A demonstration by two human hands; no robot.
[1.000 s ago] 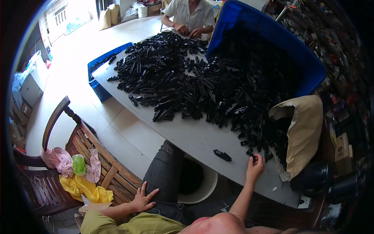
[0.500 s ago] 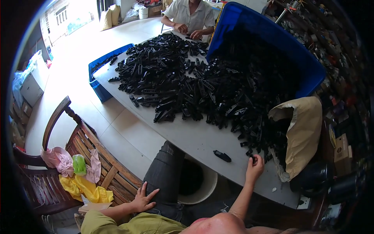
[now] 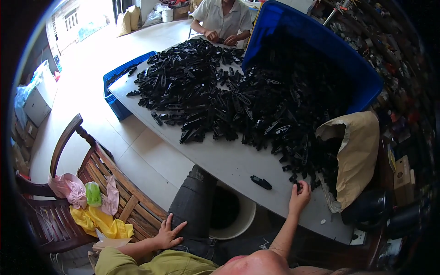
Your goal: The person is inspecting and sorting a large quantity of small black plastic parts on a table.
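Note:
My left hand (image 3: 170,234) lies with fingers spread on my dark trouser leg (image 3: 192,201). At the near right of the table, my right hand (image 3: 300,196) has its fingers closed round a small black plastic part (image 3: 298,186), mostly hidden by them. That hand rests by the loose near end of a large heap of black plastic parts (image 3: 215,105). One separate long black part (image 3: 261,182) lies on the grey tabletop (image 3: 220,160), to the left of my right hand.
A big blue bin (image 3: 366,85) is tipped on its side behind the heap. A brown paper sack (image 3: 360,156) stands at the right. Across the table, a co-worker's hands (image 3: 221,37) handle a dark part. Below the table edge is a white bucket (image 3: 250,217); a wooden bench (image 3: 117,183) stands left.
The co-worker's hands have drawn slightly closer together round the dark part. My own hands hold nearly the same places.

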